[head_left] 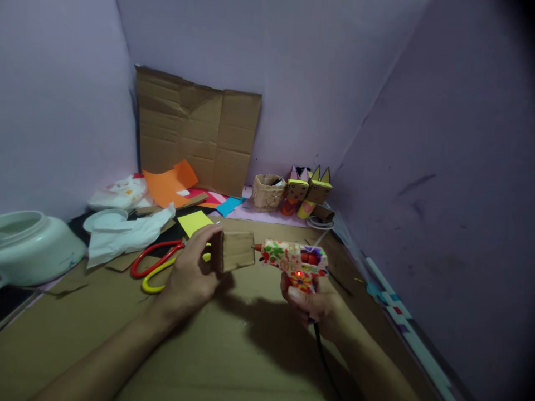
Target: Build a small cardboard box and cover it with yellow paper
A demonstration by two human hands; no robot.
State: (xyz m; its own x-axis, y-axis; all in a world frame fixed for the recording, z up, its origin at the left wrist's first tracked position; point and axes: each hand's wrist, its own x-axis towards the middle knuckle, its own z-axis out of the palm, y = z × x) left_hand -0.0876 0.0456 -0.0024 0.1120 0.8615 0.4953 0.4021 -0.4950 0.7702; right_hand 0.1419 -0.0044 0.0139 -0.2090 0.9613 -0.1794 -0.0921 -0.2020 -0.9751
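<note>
My left hand point(194, 273) grips a small cardboard box point(238, 250) by its left side, above the cardboard-covered table. A patterned glue gun point(288, 257) is in my right hand point(313, 303), its fingers wrapped round the handle. The gun's nozzle points left, and its tip is at the box's right edge; whether it touches cannot be made out. A red light glows on the gun, and a black cord hangs from the handle. Red-handled scissors point(156, 259) and yellow-handled scissors point(156, 277) lie left of my left hand.
Behind are a cardboard sheet point(196, 133) against the wall, orange paper point(169, 184), a woven basket point(268, 193) and two decorated figures point(307, 192). At the left sit a white bowl point(37, 250) and crumpled tissue point(125, 236). White strips point(409, 328) lie along the right wall.
</note>
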